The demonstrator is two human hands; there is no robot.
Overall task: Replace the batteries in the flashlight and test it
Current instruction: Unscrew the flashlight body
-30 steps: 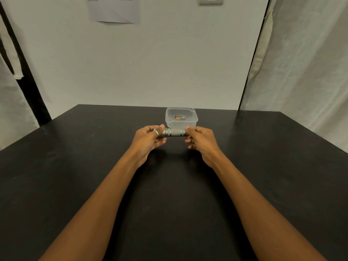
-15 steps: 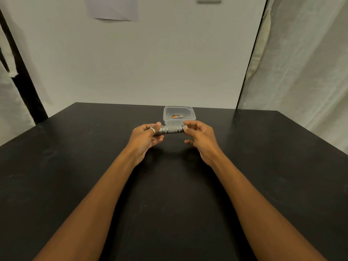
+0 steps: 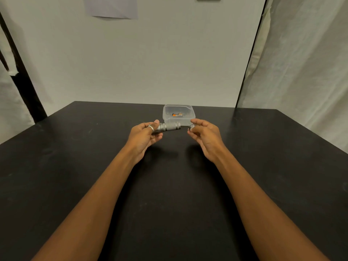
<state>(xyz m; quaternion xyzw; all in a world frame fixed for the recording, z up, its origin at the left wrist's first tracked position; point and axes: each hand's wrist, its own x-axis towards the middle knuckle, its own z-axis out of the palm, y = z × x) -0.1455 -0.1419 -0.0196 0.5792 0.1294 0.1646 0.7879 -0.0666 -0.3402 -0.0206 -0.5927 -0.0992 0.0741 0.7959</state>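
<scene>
A grey metal flashlight body (image 3: 168, 127) lies level above the black table, its left end held in my left hand (image 3: 145, 135). Its right end points toward my right hand (image 3: 204, 133), which pinches the small round end cap (image 3: 191, 127) a short gap away from the body. Just behind both hands stands a clear plastic box (image 3: 166, 118) with a black-and-orange battery (image 3: 177, 115) inside. A ring shows on my left thumb.
The black table (image 3: 94, 166) stretches wide around the hands, and its far edge meets a white wall. White curtains hang at the right and left. A dark post stands at the far left.
The end cap has come off the flashlight body. My right hand has moved right with the cap, which opens a gap between the two parts.
</scene>
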